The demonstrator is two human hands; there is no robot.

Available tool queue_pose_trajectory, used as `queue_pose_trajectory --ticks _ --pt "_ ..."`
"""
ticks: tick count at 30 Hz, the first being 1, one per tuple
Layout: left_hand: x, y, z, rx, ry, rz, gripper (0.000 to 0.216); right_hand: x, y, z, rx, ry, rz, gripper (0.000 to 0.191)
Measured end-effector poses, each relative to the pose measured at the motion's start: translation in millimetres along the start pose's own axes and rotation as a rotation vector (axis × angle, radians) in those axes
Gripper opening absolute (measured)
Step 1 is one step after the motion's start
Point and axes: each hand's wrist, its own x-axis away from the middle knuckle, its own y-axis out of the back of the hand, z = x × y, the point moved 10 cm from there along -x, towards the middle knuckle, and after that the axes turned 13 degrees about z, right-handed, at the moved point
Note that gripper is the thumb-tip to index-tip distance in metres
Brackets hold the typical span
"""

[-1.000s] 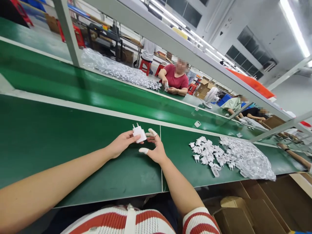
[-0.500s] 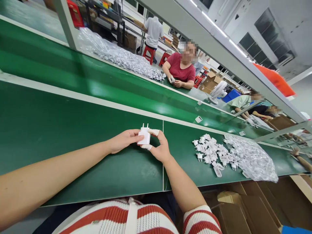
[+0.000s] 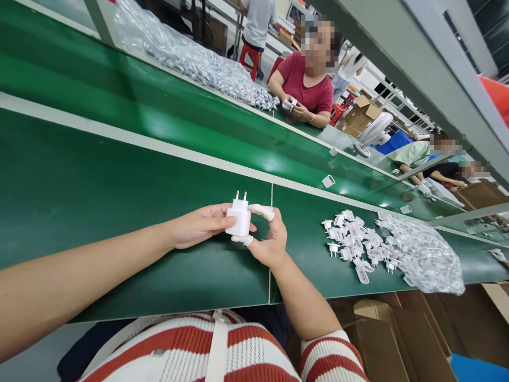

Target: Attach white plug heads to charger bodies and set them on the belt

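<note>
A white two-pin plug charger (image 3: 239,218) is held over the green bench, its pins pointing away from me. My left hand (image 3: 201,225) is closed on its left side, thumb across the face. Around the right side curves my right hand (image 3: 272,236), with white covers on the thumb and a finger; those tips touch the charger's top right and bottom edge. To the right lies a loose pile of white plug pieces (image 3: 353,239), beside a clear plastic bag (image 3: 429,254) with more of them.
Beyond a pale rail runs a green conveyor belt (image 3: 178,127) carrying a white charger piece (image 3: 328,181). Across it a person in a red shirt (image 3: 306,85) handles a small piece beside a large bag (image 3: 178,58). Cardboard boxes (image 3: 397,334) stand below the bench at right.
The view has shifted, so the bench and people appear displaced. Both hands keep the charger between them, and its face is turned slightly. The person opposite has moved their hands a little.
</note>
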Motion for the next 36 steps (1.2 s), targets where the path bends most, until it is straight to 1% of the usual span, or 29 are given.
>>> queue_pose_trajectory --ticks 3,8,12,15,24,27,30,33,36 --pt "3.5 -5.3 -3.0 0.025 -0.003 0.023 0.050 -0.7 0.8 11.3 0.070 0.037 0.001 0.049" --pt "8.3 -10.1 -5.2 0.057 -0.019 0.003 0.049 -1.5 1.3 25.5 0.167 0.128 -0.003 0.041" --pt "9.5 -8.7 -2.6 0.052 -0.061 -0.042 0.041 -1.1 -4.6 27.9 0.257 0.176 0.033 0.039" --pt "9.2 -7.6 0.6 0.049 -0.079 -0.063 0.034 -0.2 -5.8 28.6 0.271 0.192 0.037 0.040" --pt "10.9 -4.6 7.5 0.075 -0.064 -0.080 0.035 0.5 -9.2 37.1 0.329 0.236 0.036 0.038" --pt "11.0 -6.1 7.6 0.074 -0.069 -0.076 0.036 2.8 -11.3 33.5 0.341 0.223 0.053 0.040" --pt "11.5 -6.2 6.5 0.043 -0.073 -0.101 0.034 6.4 -17.9 19.9 0.343 0.153 0.126 0.044" --pt "12.5 -3.3 6.3 -0.003 -0.073 -0.157 0.030 11.1 -27.8 3.7 0.270 0.081 0.234 0.056" --pt "13.3 1.8 8.8 -0.014 -0.063 -0.233 0.033 13.8 -33.8 -3.4 0.192 0.059 0.291 0.064"
